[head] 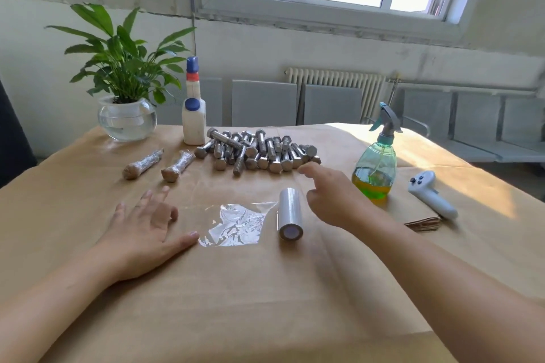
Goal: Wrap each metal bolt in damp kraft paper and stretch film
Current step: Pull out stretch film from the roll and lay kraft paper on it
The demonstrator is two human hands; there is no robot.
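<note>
Near bench centre, both hands over the kraft sheet.

Left hand [144, 228]: flat, fingers spread wide, holding nothing; thumb tip just beside the film's loose edge. Likely pinning the sheet and ready to steady the film.

Right hand [330, 194]: relaxed, nothing in its grip; index finger stretched toward the near edge of the bolt pile, not touching it as far as I can tell. Reads as going for the next bolt.

Film [236, 224]: one clear piece drawn out flat between the hands, wrinkled, apparently joined to the roll. Laid ready as the wrapping bed, I judge.

Roll [290, 216]: one, lying on its side just under the right hand, core end toward the camera.

Bolts [259, 150]: bare hex bolts heaped beyond the film, within easy reach; roughly two dozen, exact count not possible where they overlap.

Wrapped bolts [159, 163]: two, set apart on the left of the pile, brown paper under shiny film. Kept separate as finished work, I'd say.

Sprayer [379, 159]: one, right of the pile, yellow-green liquid low in it; presumably for damping paper.

Paper stack [421, 219]: one pile of cut kraft sheets, right of the sprayer's base.

Controller [430, 193]: one, white, lying on the stack.

Bottle [193, 109]: one, white with blue caps, behind the pile.

Plant [126, 97]: one, in a glass bowl, far left corner.
</note>
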